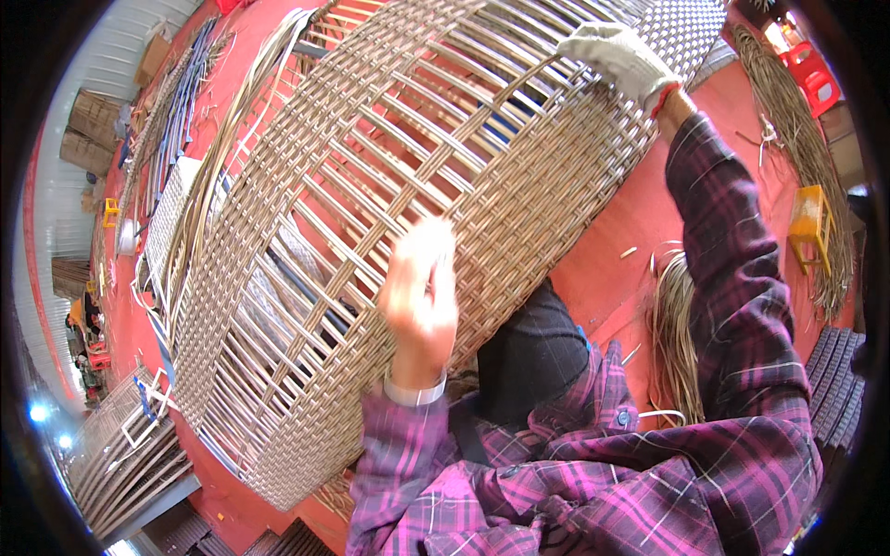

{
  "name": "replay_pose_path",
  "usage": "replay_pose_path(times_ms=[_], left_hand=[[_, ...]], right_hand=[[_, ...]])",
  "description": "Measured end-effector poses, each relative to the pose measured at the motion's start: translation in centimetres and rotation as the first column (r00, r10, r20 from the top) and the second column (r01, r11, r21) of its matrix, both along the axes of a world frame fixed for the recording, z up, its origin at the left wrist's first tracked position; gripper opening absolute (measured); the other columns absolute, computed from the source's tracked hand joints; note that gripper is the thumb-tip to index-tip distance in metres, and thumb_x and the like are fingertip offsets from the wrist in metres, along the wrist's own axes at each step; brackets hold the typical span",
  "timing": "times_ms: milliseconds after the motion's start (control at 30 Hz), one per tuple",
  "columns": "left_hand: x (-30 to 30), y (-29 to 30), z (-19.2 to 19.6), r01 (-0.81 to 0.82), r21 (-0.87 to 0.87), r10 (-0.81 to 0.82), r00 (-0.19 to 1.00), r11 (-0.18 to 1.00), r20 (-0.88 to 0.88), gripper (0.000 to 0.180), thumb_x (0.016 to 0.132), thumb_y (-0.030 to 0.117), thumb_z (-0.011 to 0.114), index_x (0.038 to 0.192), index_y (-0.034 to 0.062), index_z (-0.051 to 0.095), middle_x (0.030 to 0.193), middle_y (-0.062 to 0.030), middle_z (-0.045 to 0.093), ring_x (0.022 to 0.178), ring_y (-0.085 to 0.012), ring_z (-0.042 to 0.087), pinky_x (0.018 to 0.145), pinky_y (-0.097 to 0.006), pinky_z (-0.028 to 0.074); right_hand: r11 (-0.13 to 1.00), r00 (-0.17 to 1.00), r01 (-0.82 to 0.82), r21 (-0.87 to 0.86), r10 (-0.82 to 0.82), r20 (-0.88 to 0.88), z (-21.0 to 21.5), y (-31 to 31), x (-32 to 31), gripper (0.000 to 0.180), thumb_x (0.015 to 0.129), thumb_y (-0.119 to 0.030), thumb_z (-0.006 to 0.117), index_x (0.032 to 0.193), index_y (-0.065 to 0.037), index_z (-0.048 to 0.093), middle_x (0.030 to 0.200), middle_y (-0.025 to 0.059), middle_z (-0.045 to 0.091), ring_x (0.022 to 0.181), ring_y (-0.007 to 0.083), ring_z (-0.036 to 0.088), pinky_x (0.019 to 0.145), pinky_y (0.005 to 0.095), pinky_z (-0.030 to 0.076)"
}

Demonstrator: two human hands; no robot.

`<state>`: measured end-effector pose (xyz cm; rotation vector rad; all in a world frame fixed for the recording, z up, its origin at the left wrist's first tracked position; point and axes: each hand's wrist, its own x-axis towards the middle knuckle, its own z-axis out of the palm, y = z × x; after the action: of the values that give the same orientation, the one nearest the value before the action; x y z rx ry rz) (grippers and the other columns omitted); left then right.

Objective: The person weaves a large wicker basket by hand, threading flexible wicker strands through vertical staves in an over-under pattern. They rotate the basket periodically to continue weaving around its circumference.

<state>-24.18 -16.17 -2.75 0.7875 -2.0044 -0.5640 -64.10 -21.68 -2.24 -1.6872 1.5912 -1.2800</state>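
Observation:
A large curved panel of brown wicker weave (547,185) lies slantwise across my lap, close-woven along its sides, with open rows of bare strands through the middle. Narrow woven bands cross these open rows. My right hand (616,63), in a pale work glove, is at the panel's far right part, its fingers closed round a wicker strand (528,78) at the end of a crossing band. Bare and blurred by motion, my left hand (422,292) is over the near middle of the panel. Its fingers are too smeared to show whether they hold anything.
Bundles of loose strands lie at the far right (797,157) and beside my right forearm (672,324). A yellow stool (811,227) and a red plastic stool (811,79) stand at the right. More strands (222,157) hang along the panel's left side, over a red floor covering (612,250).

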Motion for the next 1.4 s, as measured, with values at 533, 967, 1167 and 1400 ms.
replay_pose_path(times_ms=[533,967,1167,1400], left_hand=[[19.3,16.3,-4.9,0.761,0.571,0.707,0.220,0.307,-0.672,0.025,0.091,0.011,0.068,0.115,0.0069,0.063,0.120,-0.0077,0.063,0.122,-0.0256,0.053,0.105,-0.048,0.041],[27.0,11.5,-0.7,0.254,0.796,0.817,0.038,0.549,-0.575,0.040,0.082,0.021,0.077,0.117,0.0106,0.061,0.114,-0.0054,0.064,0.103,-0.0227,0.058,0.089,-0.043,0.048],[37.9,8.2,-3.1,0.009,0.882,0.881,0.034,0.471,-0.471,0.056,0.082,0.033,0.078,0.128,0.0116,0.053,0.120,-0.0069,0.059,0.111,-0.0249,0.053,0.095,-0.048,0.043],[49.4,5.5,-8.9,-0.135,0.916,0.920,-0.057,0.379,-0.389,0.054,0.089,0.037,0.073,0.128,0.0063,0.053,0.122,-0.0092,0.055,0.108,-0.0232,0.053,0.095,-0.045,0.046]], right_hand=[[0.938,0.993,0.009,0.346,-0.050,0.111,1.1,-3.8,3.9,0.028,0.088,-0.038,0.069,0.091,-0.010,0.067,0.075,-0.0052,0.052,0.064,0.0063,0.044,0.057,0.0241,0.038],[0.975,0.970,0.050,0.217,-0.099,0.222,5.3,-1.1,16.1,0.018,0.092,-0.024,0.065,0.095,-0.007,0.068,0.083,-0.0009,0.067,0.069,0.0050,0.058,0.061,0.0193,0.041],[0.961,0.916,-0.031,0.273,-0.082,0.393,4.3,1.3,29.0,0.020,0.096,-0.019,0.061,0.100,-0.001,0.069,0.084,0.0019,0.069,0.068,0.0040,0.056,0.061,0.0185,0.038],[0.921,0.842,-0.125,0.368,-0.098,0.531,-0.1,2.7,39.4,0.019,0.088,-0.024,0.073,0.084,-0.007,0.065,0.068,-0.0048,0.056,0.054,0.0022,0.040,0.048,0.0197,0.033]])
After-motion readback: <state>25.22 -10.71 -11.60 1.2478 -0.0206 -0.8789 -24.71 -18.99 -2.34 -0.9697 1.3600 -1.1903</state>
